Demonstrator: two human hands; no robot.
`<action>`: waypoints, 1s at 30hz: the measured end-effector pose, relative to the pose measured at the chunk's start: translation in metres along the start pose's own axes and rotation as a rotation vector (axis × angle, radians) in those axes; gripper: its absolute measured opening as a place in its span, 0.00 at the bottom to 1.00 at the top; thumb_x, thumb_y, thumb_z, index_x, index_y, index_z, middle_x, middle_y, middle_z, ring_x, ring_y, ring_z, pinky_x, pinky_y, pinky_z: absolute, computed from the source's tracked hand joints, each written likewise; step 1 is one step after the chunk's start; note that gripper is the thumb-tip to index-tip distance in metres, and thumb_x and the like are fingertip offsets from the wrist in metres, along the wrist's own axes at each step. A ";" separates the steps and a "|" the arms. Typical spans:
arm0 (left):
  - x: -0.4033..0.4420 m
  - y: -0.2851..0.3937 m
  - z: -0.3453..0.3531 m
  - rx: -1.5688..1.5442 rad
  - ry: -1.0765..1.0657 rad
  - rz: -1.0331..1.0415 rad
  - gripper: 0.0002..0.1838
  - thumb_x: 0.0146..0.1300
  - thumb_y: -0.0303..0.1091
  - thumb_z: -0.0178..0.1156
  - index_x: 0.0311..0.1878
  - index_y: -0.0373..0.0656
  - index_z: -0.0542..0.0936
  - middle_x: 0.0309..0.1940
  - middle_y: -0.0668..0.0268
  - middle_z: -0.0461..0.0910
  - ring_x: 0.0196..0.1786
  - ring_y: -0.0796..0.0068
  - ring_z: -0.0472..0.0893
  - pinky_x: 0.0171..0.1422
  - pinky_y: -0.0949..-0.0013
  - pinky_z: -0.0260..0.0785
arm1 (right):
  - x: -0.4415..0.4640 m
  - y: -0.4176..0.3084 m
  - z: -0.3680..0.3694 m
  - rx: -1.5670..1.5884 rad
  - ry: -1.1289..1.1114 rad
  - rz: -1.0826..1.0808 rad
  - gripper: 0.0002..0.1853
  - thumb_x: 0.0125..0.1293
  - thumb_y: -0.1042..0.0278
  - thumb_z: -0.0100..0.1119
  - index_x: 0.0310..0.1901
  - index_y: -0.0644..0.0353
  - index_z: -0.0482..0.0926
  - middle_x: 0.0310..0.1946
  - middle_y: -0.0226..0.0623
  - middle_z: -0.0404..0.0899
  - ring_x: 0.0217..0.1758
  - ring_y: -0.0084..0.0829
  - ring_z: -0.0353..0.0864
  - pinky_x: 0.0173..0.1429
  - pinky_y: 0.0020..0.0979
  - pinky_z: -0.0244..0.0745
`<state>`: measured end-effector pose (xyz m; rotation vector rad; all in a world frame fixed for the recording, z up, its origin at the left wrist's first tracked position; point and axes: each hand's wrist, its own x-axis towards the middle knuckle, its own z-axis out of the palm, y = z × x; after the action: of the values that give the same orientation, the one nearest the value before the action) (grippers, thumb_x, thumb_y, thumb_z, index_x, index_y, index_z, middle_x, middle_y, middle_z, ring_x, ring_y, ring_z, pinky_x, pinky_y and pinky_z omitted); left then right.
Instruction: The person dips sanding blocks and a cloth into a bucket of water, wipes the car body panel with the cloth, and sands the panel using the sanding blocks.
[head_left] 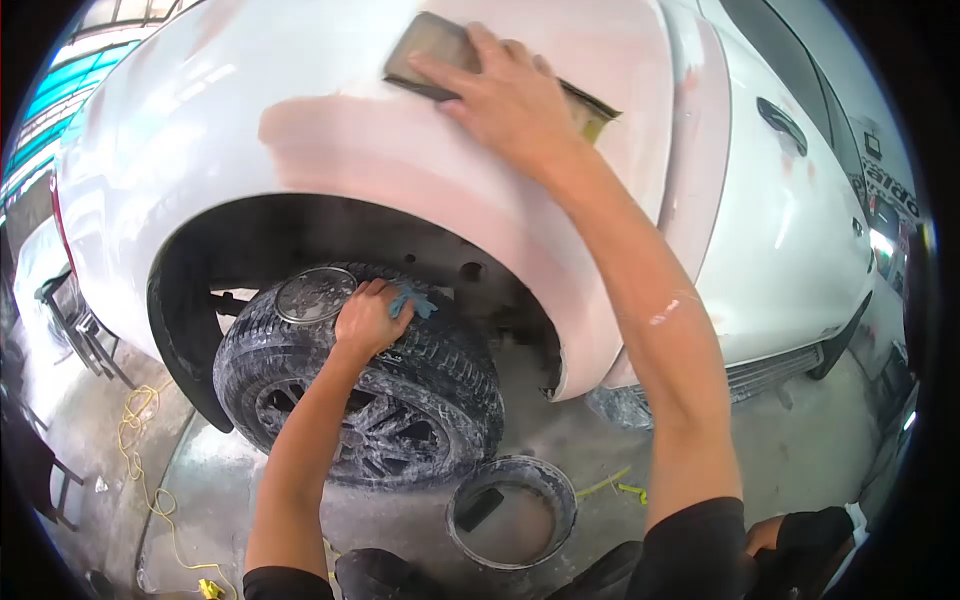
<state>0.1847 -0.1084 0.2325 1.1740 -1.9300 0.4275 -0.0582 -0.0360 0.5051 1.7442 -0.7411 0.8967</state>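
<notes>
My right hand lies over a flat, long sanding block, its fingers gripping it against the white car's panel above the wheel arch. The block's other end, with a yellowish patch, sticks out past my wrist. Pinkish filler patches show on the panel. Lower down, my left hand rests closed on top of the dusty tyre. A crumpled blue cloth pokes out at its thumb side. A round, grey-smeared lid or dish sits on the tyre beside it.
A bucket of cloudy water with a dark block in it stands on the floor below the wheel. A yellow cord lies at left, near a dark stand. Another person's arm shows at lower right.
</notes>
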 end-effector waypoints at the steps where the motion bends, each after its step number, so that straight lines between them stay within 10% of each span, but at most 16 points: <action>1: 0.000 -0.001 0.000 0.008 0.021 0.012 0.20 0.64 0.47 0.68 0.45 0.38 0.89 0.50 0.51 0.87 0.54 0.47 0.85 0.60 0.50 0.80 | -0.003 0.002 0.001 -0.016 0.003 -0.011 0.34 0.67 0.59 0.70 0.74 0.23 0.75 0.75 0.49 0.67 0.70 0.54 0.75 0.70 0.55 0.73; 8: 0.004 0.001 -0.005 0.002 -0.053 -0.030 0.19 0.64 0.46 0.69 0.45 0.38 0.90 0.50 0.51 0.87 0.54 0.47 0.85 0.60 0.50 0.80 | -0.204 0.035 -0.012 -0.025 -0.114 0.025 0.37 0.60 0.67 0.76 0.71 0.23 0.80 0.79 0.49 0.64 0.73 0.55 0.72 0.71 0.55 0.71; 15: 0.002 0.002 -0.006 -0.007 -0.006 -0.014 0.20 0.66 0.48 0.68 0.46 0.39 0.89 0.50 0.52 0.87 0.55 0.47 0.85 0.61 0.51 0.80 | 0.006 -0.005 0.005 0.002 0.011 -0.028 0.33 0.65 0.62 0.72 0.71 0.23 0.78 0.73 0.48 0.69 0.68 0.52 0.76 0.69 0.56 0.73; 24: 0.002 0.000 -0.007 -0.037 -0.044 -0.024 0.19 0.66 0.47 0.67 0.45 0.37 0.89 0.50 0.52 0.87 0.56 0.47 0.85 0.61 0.51 0.80 | -0.177 0.024 -0.014 -0.015 -0.121 0.004 0.36 0.56 0.72 0.78 0.67 0.29 0.84 0.79 0.50 0.63 0.72 0.55 0.71 0.72 0.52 0.72; 30: 0.000 -0.001 -0.005 -0.020 -0.006 -0.025 0.19 0.66 0.46 0.68 0.44 0.37 0.89 0.50 0.52 0.87 0.54 0.46 0.86 0.59 0.52 0.81 | -0.035 -0.026 0.004 -0.022 -0.016 -0.029 0.36 0.63 0.65 0.74 0.73 0.25 0.77 0.75 0.49 0.67 0.69 0.54 0.74 0.69 0.54 0.74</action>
<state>0.1881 -0.1059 0.2348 1.1865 -1.9188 0.3903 -0.0546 -0.0288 0.4621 1.7406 -0.7323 0.8529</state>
